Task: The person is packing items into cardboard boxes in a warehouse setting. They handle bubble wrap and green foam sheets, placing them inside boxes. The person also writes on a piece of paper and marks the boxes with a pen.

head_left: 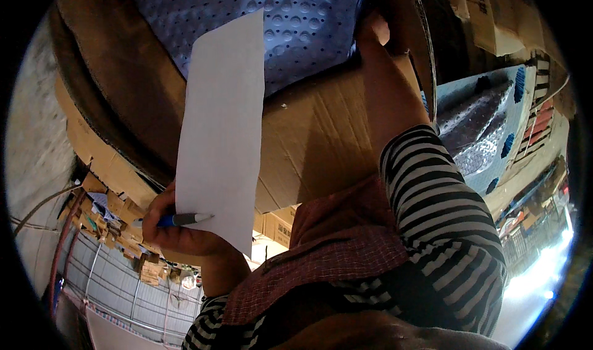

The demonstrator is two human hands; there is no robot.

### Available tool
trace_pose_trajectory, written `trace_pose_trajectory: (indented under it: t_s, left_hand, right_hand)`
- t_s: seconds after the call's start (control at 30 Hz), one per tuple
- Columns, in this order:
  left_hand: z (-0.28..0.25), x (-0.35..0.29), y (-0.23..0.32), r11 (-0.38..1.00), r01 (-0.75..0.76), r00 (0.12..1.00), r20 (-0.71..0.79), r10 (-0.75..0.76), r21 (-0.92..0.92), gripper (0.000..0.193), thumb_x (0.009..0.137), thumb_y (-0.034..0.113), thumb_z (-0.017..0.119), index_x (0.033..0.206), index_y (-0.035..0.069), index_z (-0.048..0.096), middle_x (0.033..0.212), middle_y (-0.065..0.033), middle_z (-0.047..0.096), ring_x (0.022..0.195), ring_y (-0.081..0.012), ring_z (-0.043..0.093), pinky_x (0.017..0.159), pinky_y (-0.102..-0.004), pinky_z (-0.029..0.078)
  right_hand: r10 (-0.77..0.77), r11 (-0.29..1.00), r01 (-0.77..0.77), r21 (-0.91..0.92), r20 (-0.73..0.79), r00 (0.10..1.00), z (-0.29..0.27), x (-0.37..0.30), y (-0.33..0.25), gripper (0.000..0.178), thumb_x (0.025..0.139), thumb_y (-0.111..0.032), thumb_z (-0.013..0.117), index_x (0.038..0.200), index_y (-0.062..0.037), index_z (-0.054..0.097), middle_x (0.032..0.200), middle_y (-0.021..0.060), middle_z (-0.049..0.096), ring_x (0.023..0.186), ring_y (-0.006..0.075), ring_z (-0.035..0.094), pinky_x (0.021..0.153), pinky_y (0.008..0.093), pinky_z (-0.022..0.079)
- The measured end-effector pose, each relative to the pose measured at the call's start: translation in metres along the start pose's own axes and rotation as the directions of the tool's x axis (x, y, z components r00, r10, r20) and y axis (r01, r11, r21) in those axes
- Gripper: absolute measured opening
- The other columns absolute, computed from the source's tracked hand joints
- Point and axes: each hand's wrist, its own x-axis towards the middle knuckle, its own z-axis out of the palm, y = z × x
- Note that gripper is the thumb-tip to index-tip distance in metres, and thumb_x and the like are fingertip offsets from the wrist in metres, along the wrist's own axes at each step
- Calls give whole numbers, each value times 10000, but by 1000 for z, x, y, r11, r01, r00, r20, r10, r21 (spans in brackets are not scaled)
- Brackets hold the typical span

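1. The paper (222,134), a long white sheet, is upright in the middle-left of the view, in front of the open carton; its upper end overlaps the mat and its lower corner points down near the person's body.
2. The pen (179,219), blue and grey with a pale tip, lies across the lower part of the paper, tip to the right.
3. The left grip (185,242) is closed around the pen and the paper's lower left edge, holding both together.
4. The mat (296,25), blue with rows of round bumps and small holes, lies inside the carton, behind the paper.
5. The right grip (374,32) is at the mat's right edge, inside the carton's right side; its fingers are partly hidden in shadow, so I cannot tell whether it pinches anything.
6. The carton (327,134) is brown cardboard, its near panel facing the person, with a dark flap along the left.
7. The right arm, in a striped sleeve (441,183), reaches up over the carton's near right corner; a reddish checked apron (346,232) hangs just below the near panel.
8. Farther right, clear plastic (482,127) lies on a pale blue sheet (509,96).
9. At the far left stands a grey wall (34,115), with small boxes (114,211) piled below it.
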Motion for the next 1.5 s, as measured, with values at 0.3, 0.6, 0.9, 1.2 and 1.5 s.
trace_pose_trajectory:
  t_s: [0.3, 0.6, 0.9, 1.2, 1.5]
  left_hand:
    - [-3, -5, -2, 997, 14, 1000, 4, -15, 74, 581, 782, 409, 661, 1055, 27, 318, 915, -118, 528, 804, -197, 597, 717, -284, 519]
    - [2, -5, -9, 978, 4, 1000, -6, -6, -209, 577, 795, 418, 633, 1074, 39, 299, 940, -135, 535, 805, -221, 601, 712, -301, 525]
    - [11, -6, -3, 964, 105, 991, -51, -121, -246, 435, 842, 278, 615, 1065, 65, 308, 902, -114, 538, 799, -230, 601, 720, -336, 538]
    - [9, -2, -24, 871, -74, 993, -116, 20, -486, 434, 813, 154, 663, 1077, 42, 338, 899, -134, 562, 798, -246, 615, 722, -341, 538]
    - [-18, 3, -23, 968, 25, 994, -98, -51, -248, 323, 772, -48, 561, 1050, 52, 429, 936, -173, 617, 823, -285, 599, 734, -363, 482]
  right_hand:
    - [-39, 999, 40, 14, -103, 994, 9, 4, 10, 375, 903, -342, 363, 1013, -139, 658, 1040, 99, 647, 967, 267, 624, 779, 384, 507]
    - [74, 891, 55, 451, -263, 962, 32, -8, 17, 307, 857, -304, 470, 992, -61, 602, 1063, 214, 589, 991, 379, 565, 808, 415, 472]
    - [-311, 235, -274, 933, 339, 888, 10, 64, 25, 501, 822, -319, 582, 1213, -14, 507, 1200, 161, 550, 1107, 298, 517, 925, 391, 414]
    - [-391, 812, 46, 582, 483, 783, -3, 84, 5, 629, 713, -205, 714, 1241, 37, 471, 1221, 174, 535, 1083, 325, 527, 952, 438, 388]
    - [-351, 926, 375, 38, 451, 820, -68, 31, -11, 553, 723, -294, 734, 1136, 28, 556, 1091, 175, 601, 958, 309, 568, 797, 424, 451]
